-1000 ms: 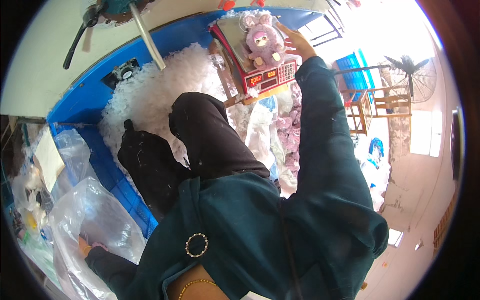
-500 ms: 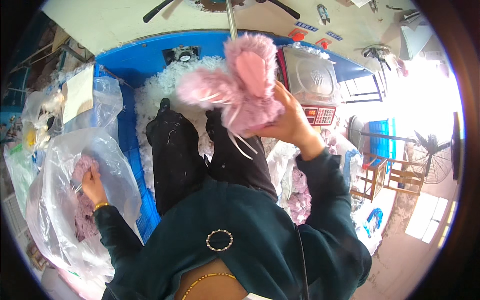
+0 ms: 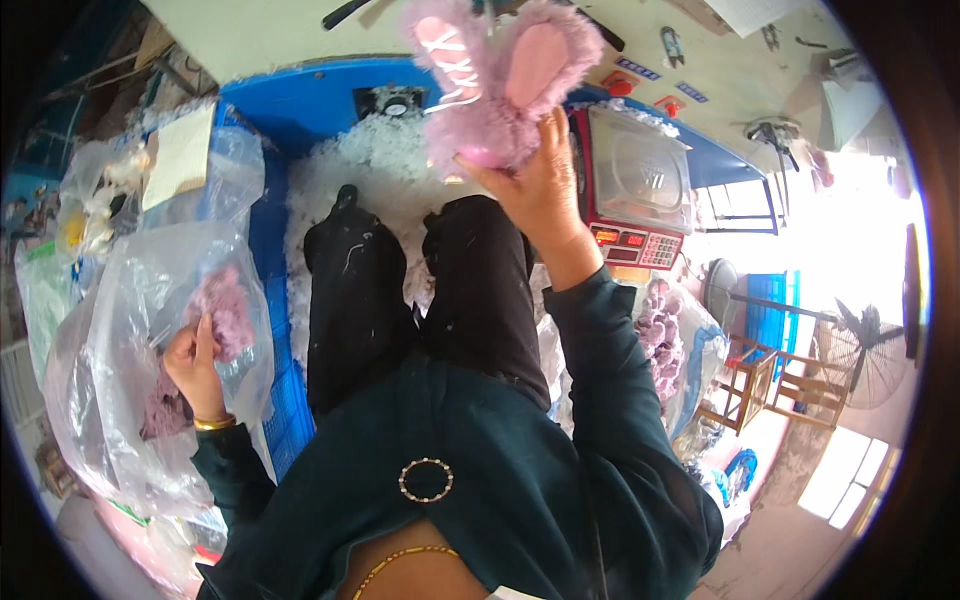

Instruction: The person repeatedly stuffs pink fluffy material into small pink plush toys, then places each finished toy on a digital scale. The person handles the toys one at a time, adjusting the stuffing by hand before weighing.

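My right hand (image 3: 540, 200) is closed around the lower part of a pink plush rabbit piece (image 3: 515, 125), raised in front of the pale machine panel at the top. Its two long ears stand up with smooth pink linings, and white cord criss-crosses the left one. My left hand (image 3: 193, 365) pinches a limp, fluffy pink plush piece (image 3: 225, 312) over a clear plastic bag (image 3: 90, 360) on the left. More pink plush (image 3: 165, 408) lies in that bag, below the hand.
Loose white stuffing (image 3: 330, 165) fills the blue bin (image 3: 300, 85) in front of my legs. A red-edged digital scale (image 3: 635, 240) with a clear tub stands right of my right hand. Further right are a bag of pink plush pieces (image 3: 660, 345), wooden stools (image 3: 750, 385) and a fan (image 3: 860, 335).
My right hand has carried the rabbit piece up toward the panel and turned it, so both ears point upward. My left hand has lifted its plush piece slightly, now spread more fully in view.
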`<action>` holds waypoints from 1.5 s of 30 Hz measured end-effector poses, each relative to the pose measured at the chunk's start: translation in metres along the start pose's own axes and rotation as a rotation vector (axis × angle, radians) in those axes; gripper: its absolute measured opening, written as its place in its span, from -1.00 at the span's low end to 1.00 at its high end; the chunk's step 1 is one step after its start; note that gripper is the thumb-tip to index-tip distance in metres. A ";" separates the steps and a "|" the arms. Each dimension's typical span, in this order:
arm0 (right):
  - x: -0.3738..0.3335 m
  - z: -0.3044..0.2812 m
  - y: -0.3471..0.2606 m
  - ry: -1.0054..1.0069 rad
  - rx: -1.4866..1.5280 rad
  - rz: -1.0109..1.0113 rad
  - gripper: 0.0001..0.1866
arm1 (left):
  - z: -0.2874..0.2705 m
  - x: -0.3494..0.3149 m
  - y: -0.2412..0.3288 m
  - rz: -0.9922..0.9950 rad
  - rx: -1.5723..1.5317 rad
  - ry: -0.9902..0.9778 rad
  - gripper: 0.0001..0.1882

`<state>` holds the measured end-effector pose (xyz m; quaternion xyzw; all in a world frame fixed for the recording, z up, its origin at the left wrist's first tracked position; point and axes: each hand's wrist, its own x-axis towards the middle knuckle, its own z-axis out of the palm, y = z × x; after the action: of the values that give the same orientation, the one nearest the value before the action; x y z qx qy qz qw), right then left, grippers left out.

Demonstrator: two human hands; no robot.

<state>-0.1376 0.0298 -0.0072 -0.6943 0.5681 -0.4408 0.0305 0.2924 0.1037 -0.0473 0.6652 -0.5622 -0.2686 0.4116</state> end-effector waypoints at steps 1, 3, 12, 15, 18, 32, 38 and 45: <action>-0.002 0.002 0.002 0.004 -0.013 -0.027 -0.19 | 0.005 -0.002 0.018 -0.014 -0.072 0.002 -0.65; -0.009 -0.009 -0.007 -0.045 -0.035 0.068 -0.18 | 0.018 0.002 0.039 -0.012 -0.235 -0.011 -0.64; -0.109 -0.187 0.038 -0.945 -0.817 0.757 -0.57 | 0.079 0.031 0.070 -0.163 -1.176 -0.369 -0.63; -0.087 -0.152 0.009 -0.703 -0.240 0.331 -0.65 | 0.113 0.031 0.081 -0.118 -1.157 -0.474 -0.61; -0.058 -0.079 -0.025 -0.526 0.013 0.050 -0.66 | 0.139 0.024 0.094 -0.029 -1.146 -0.571 -0.59; -0.013 -0.028 -0.046 -0.683 0.210 -0.348 -0.55 | 0.145 0.037 0.099 -0.353 -1.266 -1.024 -0.82; -0.025 -0.020 -0.037 -0.762 0.017 -0.509 -0.82 | 0.167 0.032 0.085 -0.779 -1.519 -0.966 -0.75; -0.019 -0.023 -0.015 -0.803 0.336 0.273 -0.65 | 0.196 0.036 0.091 -0.081 -0.823 -0.599 -0.70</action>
<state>-0.1402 0.0613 0.0045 -0.7142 0.5182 -0.2149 0.4185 0.0915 0.0183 -0.0678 0.3630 -0.4769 -0.6623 0.4496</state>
